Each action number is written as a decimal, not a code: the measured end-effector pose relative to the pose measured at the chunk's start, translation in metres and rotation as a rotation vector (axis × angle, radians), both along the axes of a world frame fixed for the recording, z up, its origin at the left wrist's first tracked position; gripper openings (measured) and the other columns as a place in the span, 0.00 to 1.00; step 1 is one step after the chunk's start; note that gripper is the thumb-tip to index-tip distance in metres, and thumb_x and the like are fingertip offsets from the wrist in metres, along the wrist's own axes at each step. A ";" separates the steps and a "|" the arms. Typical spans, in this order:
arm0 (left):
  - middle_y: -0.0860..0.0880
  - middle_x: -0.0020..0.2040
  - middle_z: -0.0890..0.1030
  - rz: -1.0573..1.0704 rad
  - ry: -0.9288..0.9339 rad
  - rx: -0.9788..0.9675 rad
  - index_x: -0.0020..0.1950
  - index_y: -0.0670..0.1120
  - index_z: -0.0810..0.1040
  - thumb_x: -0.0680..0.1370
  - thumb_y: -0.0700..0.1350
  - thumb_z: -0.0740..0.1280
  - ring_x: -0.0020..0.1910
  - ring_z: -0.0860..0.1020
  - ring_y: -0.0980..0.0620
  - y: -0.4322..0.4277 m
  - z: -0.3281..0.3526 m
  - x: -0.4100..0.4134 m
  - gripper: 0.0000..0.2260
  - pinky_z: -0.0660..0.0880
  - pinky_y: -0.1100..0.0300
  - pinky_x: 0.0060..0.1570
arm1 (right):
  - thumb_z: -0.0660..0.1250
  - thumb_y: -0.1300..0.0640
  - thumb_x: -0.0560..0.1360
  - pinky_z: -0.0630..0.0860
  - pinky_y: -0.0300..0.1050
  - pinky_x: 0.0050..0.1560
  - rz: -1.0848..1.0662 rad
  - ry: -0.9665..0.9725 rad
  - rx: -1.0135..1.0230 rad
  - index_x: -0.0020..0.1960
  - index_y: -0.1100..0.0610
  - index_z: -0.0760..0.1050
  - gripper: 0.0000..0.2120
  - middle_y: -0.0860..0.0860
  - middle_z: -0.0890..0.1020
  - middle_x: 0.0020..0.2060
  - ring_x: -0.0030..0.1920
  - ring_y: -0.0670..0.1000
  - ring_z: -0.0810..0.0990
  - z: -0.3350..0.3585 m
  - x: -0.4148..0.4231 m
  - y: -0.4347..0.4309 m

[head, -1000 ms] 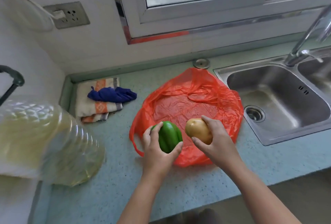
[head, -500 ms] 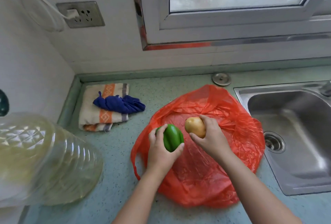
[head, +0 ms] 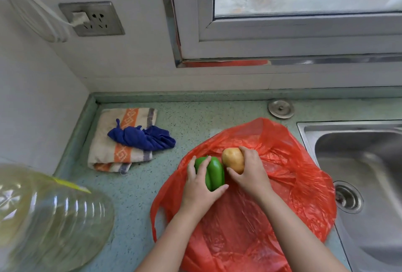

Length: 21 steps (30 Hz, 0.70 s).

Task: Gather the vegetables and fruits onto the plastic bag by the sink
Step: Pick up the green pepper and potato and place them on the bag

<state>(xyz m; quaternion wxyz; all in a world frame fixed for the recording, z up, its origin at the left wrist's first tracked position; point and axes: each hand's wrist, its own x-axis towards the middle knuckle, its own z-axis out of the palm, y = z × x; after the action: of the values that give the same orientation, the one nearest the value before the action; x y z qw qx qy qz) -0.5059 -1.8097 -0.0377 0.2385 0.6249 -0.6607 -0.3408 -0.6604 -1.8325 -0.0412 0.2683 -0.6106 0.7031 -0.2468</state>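
My left hand (head: 199, 187): curled round green pepper (head: 212, 172). My right hand (head: 250, 172): gripping potato (head: 233, 159). Both low over red plastic bag (head: 293, 174), left of sink (head: 356, 163), probably for setting down together.

Red plastic bag (head: 282, 163) is spreading across the countertop (head: 195, 124) right up to the sink (head: 309, 132) rim; left hand (head: 200, 189) is gripping a green pepper (head: 214, 171) and right hand (head: 250, 174) a potato (head: 232, 159), both blocking the bag's left part; the bag's right half is lying open from above; bare counter is running between bag and folded towel (head: 108, 152), blue cloth (head: 141, 137) heaped on it; oil bottle (head: 54, 217) is crowding the near left; metal cap (head: 281, 108) is sitting behind the bag; walls are closing off left and back.
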 end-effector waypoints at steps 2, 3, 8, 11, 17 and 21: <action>0.46 0.74 0.50 -0.015 -0.030 -0.010 0.70 0.56 0.60 0.66 0.55 0.73 0.71 0.57 0.48 -0.002 -0.003 -0.001 0.36 0.58 0.61 0.65 | 0.73 0.56 0.65 0.65 0.50 0.62 0.010 0.011 0.005 0.66 0.61 0.63 0.34 0.60 0.70 0.60 0.61 0.59 0.68 -0.004 -0.001 -0.004; 0.46 0.75 0.48 -0.022 -0.041 -0.019 0.71 0.56 0.59 0.66 0.55 0.73 0.72 0.56 0.48 -0.002 -0.003 -0.002 0.37 0.57 0.60 0.66 | 0.73 0.55 0.65 0.65 0.50 0.62 0.014 0.011 0.010 0.66 0.60 0.63 0.34 0.60 0.70 0.60 0.61 0.59 0.68 -0.005 -0.002 -0.006; 0.44 0.75 0.44 -0.032 -0.081 -0.059 0.71 0.57 0.58 0.66 0.56 0.73 0.73 0.49 0.47 -0.001 -0.008 -0.005 0.39 0.52 0.58 0.68 | 0.74 0.54 0.64 0.66 0.52 0.62 0.047 0.027 -0.004 0.67 0.60 0.64 0.35 0.59 0.71 0.60 0.61 0.59 0.69 -0.007 -0.003 -0.007; 0.43 0.75 0.44 -0.029 -0.111 -0.074 0.72 0.56 0.56 0.66 0.56 0.73 0.73 0.48 0.45 -0.001 -0.008 -0.005 0.39 0.50 0.58 0.68 | 0.74 0.53 0.64 0.66 0.52 0.62 0.054 0.032 -0.023 0.67 0.60 0.64 0.35 0.59 0.71 0.60 0.61 0.59 0.69 -0.007 -0.005 -0.007; 0.41 0.75 0.46 -0.027 -0.130 -0.107 0.72 0.54 0.57 0.67 0.55 0.73 0.73 0.49 0.44 -0.001 -0.006 -0.004 0.38 0.50 0.56 0.68 | 0.74 0.52 0.65 0.68 0.53 0.61 0.059 0.035 -0.041 0.67 0.59 0.64 0.35 0.58 0.71 0.60 0.61 0.58 0.69 -0.003 -0.007 -0.005; 0.40 0.75 0.48 -0.051 -0.197 -0.123 0.73 0.53 0.57 0.68 0.59 0.68 0.73 0.51 0.43 0.002 -0.001 -0.003 0.37 0.49 0.55 0.67 | 0.73 0.52 0.66 0.68 0.53 0.61 0.061 0.047 -0.057 0.67 0.59 0.64 0.34 0.58 0.71 0.60 0.61 0.58 0.69 0.000 -0.006 0.000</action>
<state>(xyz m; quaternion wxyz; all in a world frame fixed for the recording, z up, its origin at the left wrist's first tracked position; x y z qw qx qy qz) -0.5085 -1.8072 -0.0391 0.2017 0.6225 -0.7162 -0.2425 -0.6668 -1.8324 -0.0416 0.2414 -0.6448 0.6830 -0.2440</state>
